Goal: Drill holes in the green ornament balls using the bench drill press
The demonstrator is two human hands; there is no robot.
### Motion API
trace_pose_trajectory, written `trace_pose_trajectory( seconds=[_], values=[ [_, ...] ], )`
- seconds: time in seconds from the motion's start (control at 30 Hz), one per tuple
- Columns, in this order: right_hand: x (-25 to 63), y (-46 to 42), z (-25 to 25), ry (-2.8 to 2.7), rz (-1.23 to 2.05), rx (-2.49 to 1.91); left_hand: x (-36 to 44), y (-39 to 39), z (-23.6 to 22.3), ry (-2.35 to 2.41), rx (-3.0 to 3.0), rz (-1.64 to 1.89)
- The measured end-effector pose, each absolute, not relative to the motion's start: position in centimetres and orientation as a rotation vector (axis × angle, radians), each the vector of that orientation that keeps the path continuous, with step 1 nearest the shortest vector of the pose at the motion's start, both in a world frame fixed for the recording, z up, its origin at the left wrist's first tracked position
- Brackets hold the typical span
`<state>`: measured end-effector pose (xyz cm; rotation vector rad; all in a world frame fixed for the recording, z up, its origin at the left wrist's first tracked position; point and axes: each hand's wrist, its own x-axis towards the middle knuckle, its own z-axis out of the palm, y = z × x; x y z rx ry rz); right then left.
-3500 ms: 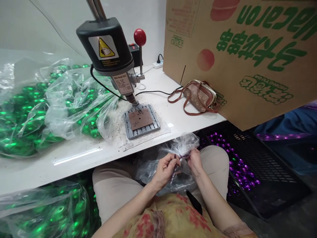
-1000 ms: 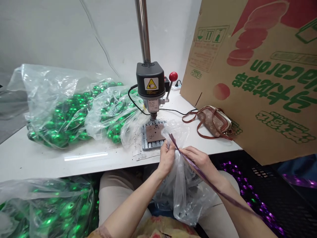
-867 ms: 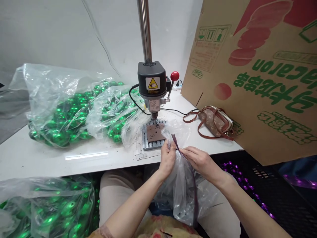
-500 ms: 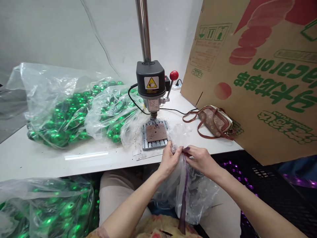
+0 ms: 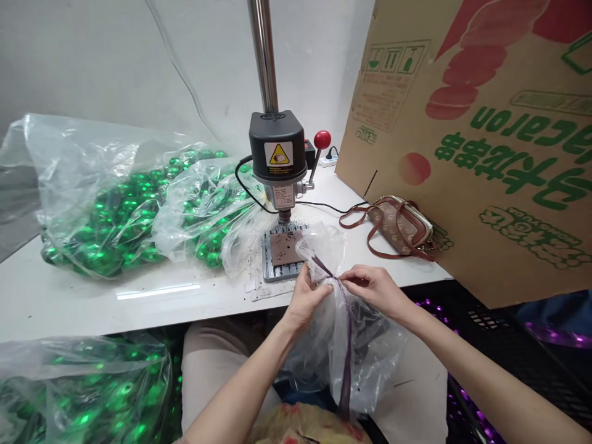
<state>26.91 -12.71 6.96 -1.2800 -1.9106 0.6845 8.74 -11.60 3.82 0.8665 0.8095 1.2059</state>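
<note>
A clear plastic bag (image 5: 365, 364) lies over my lap, its gathered neck raised at the table's front edge. Around that neck runs a dark purple strip (image 5: 346, 345), with one end lying up over the bag's mouth and a long tail hanging down to my lap. My left hand (image 5: 306, 297) is closed on the gathered plastic from the left. On the other side my right hand (image 5: 372, 287) pinches the purple strip close to where it crosses the neck. Whether a knot is there I cannot tell.
Behind the bag stands a small drill press (image 5: 280, 154) with a brown board (image 5: 284, 248) on its base. Bags of shiny green balls (image 5: 124, 216) sit on the white table (image 5: 176, 302) at left. A brown handbag (image 5: 400, 225) and a large cardboard box (image 5: 462, 154) are at right.
The purple strip's upper end now shows lying over the bag's mouth. My right hand has shifted slightly right, and the bag's mouth has spread up over the drill base's edge.
</note>
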Motion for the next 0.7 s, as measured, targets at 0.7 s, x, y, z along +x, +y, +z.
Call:
trace_pose_trajectory(
  seconds=[0.7],
  values=[
    [25.8,-12.3,7.6,-2.16,0.565,-1.089,7.9,-12.2,3.1,0.707,0.811,1.135]
  ],
)
